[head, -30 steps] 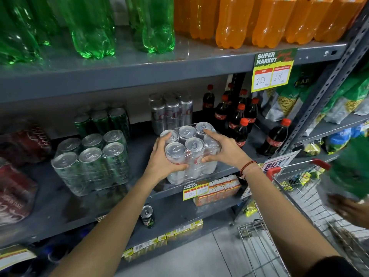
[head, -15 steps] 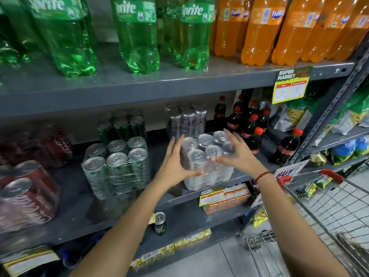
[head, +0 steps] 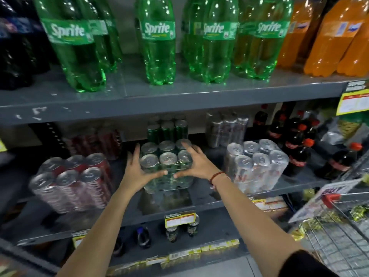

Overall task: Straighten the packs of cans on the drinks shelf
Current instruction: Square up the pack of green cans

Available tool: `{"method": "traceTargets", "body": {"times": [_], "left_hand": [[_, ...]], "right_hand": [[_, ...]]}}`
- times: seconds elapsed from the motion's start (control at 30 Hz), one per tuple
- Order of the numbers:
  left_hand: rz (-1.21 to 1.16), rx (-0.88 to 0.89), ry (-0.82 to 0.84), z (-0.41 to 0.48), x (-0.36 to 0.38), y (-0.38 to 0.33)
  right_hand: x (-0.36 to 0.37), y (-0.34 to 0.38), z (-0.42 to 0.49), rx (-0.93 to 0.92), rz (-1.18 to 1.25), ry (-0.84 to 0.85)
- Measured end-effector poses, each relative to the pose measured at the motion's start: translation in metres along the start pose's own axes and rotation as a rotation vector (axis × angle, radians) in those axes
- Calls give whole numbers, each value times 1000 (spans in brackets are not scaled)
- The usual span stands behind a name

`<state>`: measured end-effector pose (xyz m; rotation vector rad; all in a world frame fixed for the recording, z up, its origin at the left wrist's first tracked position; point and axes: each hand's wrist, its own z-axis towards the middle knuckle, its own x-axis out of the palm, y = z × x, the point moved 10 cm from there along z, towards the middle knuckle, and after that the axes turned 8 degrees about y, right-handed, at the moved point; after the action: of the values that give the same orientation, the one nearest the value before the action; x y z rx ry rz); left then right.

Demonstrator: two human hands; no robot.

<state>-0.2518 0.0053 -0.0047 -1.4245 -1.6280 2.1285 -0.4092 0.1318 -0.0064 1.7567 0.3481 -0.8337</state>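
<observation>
Hands: left (head: 137, 170), right (head: 196, 163) grip clamped round shrink-wrapped green six-can pack (head: 166, 166) on shelf (head: 209, 194)

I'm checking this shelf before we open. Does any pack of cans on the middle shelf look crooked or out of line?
Yes. The red can pack at the left sits turned at an angle to the shelf edge and leans. The silver can pack is slightly skewed too. The green can pack, between the left hand and right hand, looks roughly square.

On the grey metal shelf (head: 209, 193), the shrink-wrapped pack of green cans (head: 166, 166) sat between the shrink-wrapped pack of red cans (head: 73, 182) on its left and the shrink-wrapped pack of silver cans (head: 257, 166) on its right.
</observation>
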Motion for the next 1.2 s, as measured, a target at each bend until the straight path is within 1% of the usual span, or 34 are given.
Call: {"method": "traceTargets", "body": {"times": [0.07, 0.13, 0.2, 0.33, 0.53, 0.63, 0.83, 1.2], "left_hand": [[36, 24, 86, 3, 12, 7], [44, 44, 81, 9, 12, 7], [46, 32, 69, 14, 11, 7], [44, 14, 52, 13, 13, 10], [40, 52, 45, -5, 23, 5], [54, 74, 53, -15, 27, 0], [26, 45, 50, -34, 28, 3], [21, 44, 56, -50, 29, 2]], "right_hand": [[5, -4, 7, 30, 18, -31], [0, -7, 9, 42, 40, -102], [-4, -7, 9, 41, 39, -130], [-5, -5, 6, 24, 7, -136], [-5, -10, -8, 20, 10, -101], [-5, -10, -21, 3, -3, -119], [1, -10, -41, 10, 30, -113], [6, -9, -58, 8, 49, -128]]}}
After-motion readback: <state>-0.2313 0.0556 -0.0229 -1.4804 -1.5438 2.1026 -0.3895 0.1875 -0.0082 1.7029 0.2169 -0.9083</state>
